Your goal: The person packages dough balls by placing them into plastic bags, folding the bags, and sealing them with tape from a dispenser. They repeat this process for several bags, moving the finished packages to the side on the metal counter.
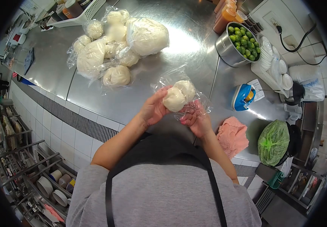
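A clear plastic bag [173,77] with two white dough balls [179,95] inside is held up over the steel counter [193,41]. My left hand [153,109] cups the bag from the left, against the lower dough ball. My right hand [195,120] grips the bag's lower right part, fingers closed on the plastic. Farther back on the counter lies a heap of bagged dough balls [114,45], small and large.
A steel bowl of green limes [241,41] stands at the right, with orange cups [227,15] behind it. A blue tape dispenser [243,96], a pink cloth [232,136], a bagged green vegetable [273,142] and stacked white lids [275,66] lie nearby. A white basket [78,17] sits far left.
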A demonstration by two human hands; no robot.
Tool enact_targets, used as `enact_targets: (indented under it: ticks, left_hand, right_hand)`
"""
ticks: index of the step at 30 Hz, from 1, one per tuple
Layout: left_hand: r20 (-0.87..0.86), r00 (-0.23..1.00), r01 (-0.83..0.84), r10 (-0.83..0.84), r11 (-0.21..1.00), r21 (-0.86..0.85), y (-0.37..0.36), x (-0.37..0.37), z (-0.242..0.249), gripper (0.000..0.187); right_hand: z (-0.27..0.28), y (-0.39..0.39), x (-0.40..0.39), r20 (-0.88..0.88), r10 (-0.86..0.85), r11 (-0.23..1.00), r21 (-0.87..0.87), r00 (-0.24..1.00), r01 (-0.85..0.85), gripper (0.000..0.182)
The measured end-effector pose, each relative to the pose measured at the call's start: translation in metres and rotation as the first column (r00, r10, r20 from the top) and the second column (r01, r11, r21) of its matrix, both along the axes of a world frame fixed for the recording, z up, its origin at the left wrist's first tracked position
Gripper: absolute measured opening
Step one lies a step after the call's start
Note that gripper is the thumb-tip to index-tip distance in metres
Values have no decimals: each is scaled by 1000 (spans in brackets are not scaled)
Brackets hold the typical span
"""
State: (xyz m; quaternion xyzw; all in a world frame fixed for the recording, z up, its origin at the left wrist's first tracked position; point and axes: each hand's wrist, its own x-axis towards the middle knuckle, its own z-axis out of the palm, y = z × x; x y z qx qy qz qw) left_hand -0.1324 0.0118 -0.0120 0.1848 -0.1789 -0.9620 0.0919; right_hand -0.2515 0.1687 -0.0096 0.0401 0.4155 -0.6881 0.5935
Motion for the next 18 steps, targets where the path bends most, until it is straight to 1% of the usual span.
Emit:
enact_targets:
  ticks: [1, 2, 3, 4, 5, 6, 7, 8, 9, 10, 11, 12, 14, 15, 16, 17, 18]
  left_hand:
    - [34, 999, 9, -8, 999, -51, 0, 0, 4, 52]
    - [69, 998, 20, -13, 994, -103, 0, 0, 7, 51]
    - [67, 998, 20, -13, 994, -104, -1, 1, 6, 51]
    - [-14, 1000, 7, -7, 1000, -3, -2, 2, 3, 50]
    - [-94, 996, 4, 6, 995, 100, -4, 2, 2, 49]
    - [-95, 995, 6, 3, 995, 99, -5, 3, 3, 49]
    - [-103, 995, -11, 12, 1000, 18, -6, 2, 4, 50]
    - [-113, 993, -29, 21, 998, -64, -7, 2, 6, 51]
    - [-116, 993, -26, 19, 997, -66, -7, 2, 8, 51]
    - [-127, 992, -18, -1, 989, -147, -7, 4, 11, 54]
    - [-136, 991, -12, -20, 974, -228, -7, 5, 14, 57]
    - [-139, 990, -15, -18, 973, -232, -8, 6, 17, 57]
    - [-170, 985, -18, -10, 987, -162, -10, 9, 22, 64]
    - [-172, 985, -19, -10, 986, -166, -11, 11, 23, 64]
    - [-185, 982, -6, -35, 976, -217, -12, 12, 24, 65]
    - [-198, 978, 6, -61, 964, -266, -12, 12, 25, 67]
    - [-200, 978, 5, -61, 963, -268, -10, 13, 28, 67]
  right_hand:
    - [-1, 1, -2, -90, 39, 999, -1, 995, -39, 37]
    - [-1, 1, 0, -91, 39, 999, -1, 995, -39, 37]
    - [4, -1, 6, -282, 24, 998, 56, 959, -8, 35]
    - [9, -4, 9, -463, 19, 994, 105, 886, 33, 33]
    - [13, -7, 11, -465, 18, 994, 103, 885, 34, 33]
    - [17, -9, 13, -362, -59, 998, 5, 930, 66, 35]
    - [19, -10, 14, -249, -128, 990, -90, 960, 109, 41]
    - [17, -10, 13, -252, -132, 989, -91, 959, 113, 41]
    - [14, -11, 11, -282, -114, 988, -135, 953, 78, 45]
    - [14, -13, 10, -312, -95, 983, -178, 945, 40, 48]
    - [15, -14, 9, -316, -96, 982, -182, 944, 39, 48]
    - [19, -15, 8, -290, -92, 979, -203, 952, 32, 51]
    - [21, -18, 8, -265, -85, 974, -226, 961, 24, 54]
    - [21, -20, 8, -401, -64, 973, -228, 914, -32, 54]
    - [21, -21, 8, -529, -45, 971, -222, 847, -87, 55]
    - [22, -21, 9, -532, -46, 971, -224, 846, -88, 55]
    - [23, -21, 10, -402, -51, 971, -236, 914, -50, 53]
